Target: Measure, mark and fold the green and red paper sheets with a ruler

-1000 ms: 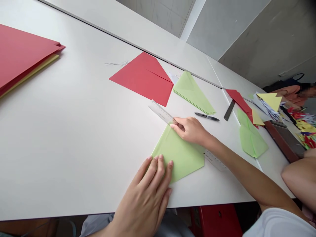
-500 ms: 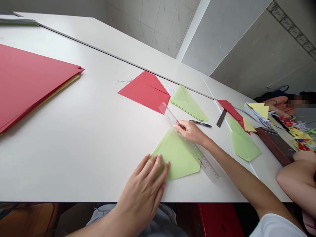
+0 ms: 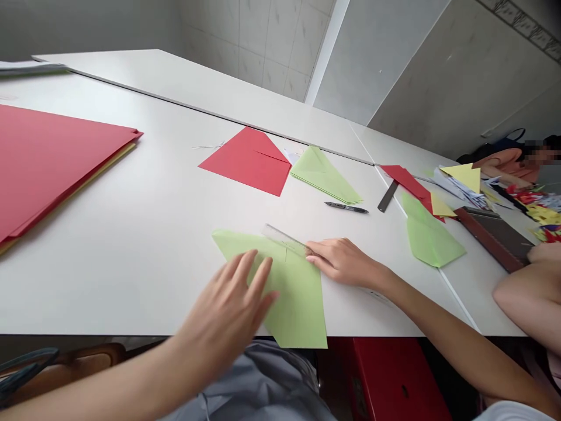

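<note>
Craft workroom: white tables, coloured paper

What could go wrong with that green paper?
The green paper pokes past the near edge of the table, so it might get bent if something bumps it. The clear ruler, pinched in the right hand, overlaps the paper and could drag it crooked. The left hand might not be pressing firmly; I can't tell.
</note>
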`<state>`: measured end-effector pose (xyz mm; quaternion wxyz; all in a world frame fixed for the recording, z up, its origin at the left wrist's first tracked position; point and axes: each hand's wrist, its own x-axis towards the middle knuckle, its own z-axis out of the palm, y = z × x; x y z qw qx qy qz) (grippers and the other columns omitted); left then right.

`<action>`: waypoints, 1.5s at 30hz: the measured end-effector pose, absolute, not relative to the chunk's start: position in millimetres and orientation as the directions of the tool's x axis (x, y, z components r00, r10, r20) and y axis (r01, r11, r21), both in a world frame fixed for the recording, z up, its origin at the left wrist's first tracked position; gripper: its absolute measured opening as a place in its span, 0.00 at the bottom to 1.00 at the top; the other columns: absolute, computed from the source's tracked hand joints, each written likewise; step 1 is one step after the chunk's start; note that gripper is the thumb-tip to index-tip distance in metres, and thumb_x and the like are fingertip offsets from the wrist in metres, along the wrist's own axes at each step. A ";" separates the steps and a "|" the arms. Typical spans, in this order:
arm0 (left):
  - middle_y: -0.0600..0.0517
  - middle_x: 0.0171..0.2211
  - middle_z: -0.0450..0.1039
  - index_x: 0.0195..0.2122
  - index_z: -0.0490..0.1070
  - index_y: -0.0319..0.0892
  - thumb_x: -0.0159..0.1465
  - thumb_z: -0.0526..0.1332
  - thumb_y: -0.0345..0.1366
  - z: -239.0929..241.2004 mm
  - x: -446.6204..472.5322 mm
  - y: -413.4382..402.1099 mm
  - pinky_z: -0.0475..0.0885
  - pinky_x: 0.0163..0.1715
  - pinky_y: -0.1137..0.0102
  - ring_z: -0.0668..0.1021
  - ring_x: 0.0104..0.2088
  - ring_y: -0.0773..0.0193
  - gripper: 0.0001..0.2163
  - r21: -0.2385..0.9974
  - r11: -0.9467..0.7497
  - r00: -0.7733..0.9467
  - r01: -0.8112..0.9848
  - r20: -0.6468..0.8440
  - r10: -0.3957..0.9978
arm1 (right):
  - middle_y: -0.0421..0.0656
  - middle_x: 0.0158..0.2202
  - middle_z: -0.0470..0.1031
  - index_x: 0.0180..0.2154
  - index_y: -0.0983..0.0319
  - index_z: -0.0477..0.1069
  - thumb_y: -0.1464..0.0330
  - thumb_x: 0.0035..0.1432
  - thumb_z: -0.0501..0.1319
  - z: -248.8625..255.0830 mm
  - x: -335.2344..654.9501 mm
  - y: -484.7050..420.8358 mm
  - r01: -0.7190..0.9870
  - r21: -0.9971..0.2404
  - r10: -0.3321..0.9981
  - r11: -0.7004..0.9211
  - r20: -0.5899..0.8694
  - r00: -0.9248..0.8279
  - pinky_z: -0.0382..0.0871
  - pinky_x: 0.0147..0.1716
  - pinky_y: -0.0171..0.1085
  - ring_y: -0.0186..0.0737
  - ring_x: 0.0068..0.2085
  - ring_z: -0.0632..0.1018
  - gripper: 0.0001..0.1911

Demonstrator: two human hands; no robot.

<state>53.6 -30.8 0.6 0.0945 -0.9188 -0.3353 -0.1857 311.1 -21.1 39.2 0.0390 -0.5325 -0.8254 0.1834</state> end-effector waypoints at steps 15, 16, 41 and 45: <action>0.50 0.64 0.65 0.57 0.69 0.42 0.67 0.38 0.23 4.3 24.1 22.9 0.66 0.62 0.62 0.67 0.64 0.62 0.26 0.174 -0.818 0.795 0.549 0.192 0.575 | 0.38 0.35 0.71 0.37 0.59 0.61 0.72 0.68 0.48 33.5 326.1 -34.9 0.844 -0.260 0.878 0.469 0.033 -0.478 0.57 0.29 0.33 0.33 0.29 0.69 0.06; 0.47 0.62 0.67 0.56 0.69 0.39 0.70 0.38 0.27 1.1 28.4 18.7 0.68 0.60 0.62 0.69 0.63 0.61 0.23 0.197 -0.796 0.766 0.572 0.218 0.605 | 0.39 0.36 0.72 0.38 0.59 0.62 0.72 0.67 0.48 31.0 326.3 -36.7 0.842 -0.260 0.878 0.473 0.054 -0.476 0.58 0.30 0.33 0.34 0.31 0.71 0.06; 0.53 0.72 0.42 0.72 0.39 0.52 0.71 0.51 0.52 -1.0 22.6 36.0 0.43 0.70 0.54 0.50 0.71 0.53 0.32 0.133 -0.895 0.890 0.427 0.114 0.441 | 0.39 0.18 0.71 0.41 0.62 0.68 0.57 0.71 0.49 19.9 281.1 -37.5 0.808 -0.022 0.797 0.589 -0.152 -0.585 0.42 0.20 0.35 0.37 0.18 0.70 0.17; 0.56 0.72 0.42 0.71 0.41 0.56 0.71 0.51 0.51 2.1 20.4 37.2 0.44 0.70 0.54 0.51 0.71 0.53 0.30 0.157 -0.900 0.899 0.407 0.107 0.426 | 0.39 0.17 0.70 0.38 0.62 0.67 0.61 0.71 0.49 22.4 275.1 -41.6 0.789 -0.009 0.777 0.614 -0.171 -0.606 0.40 0.19 0.36 0.37 0.17 0.68 0.14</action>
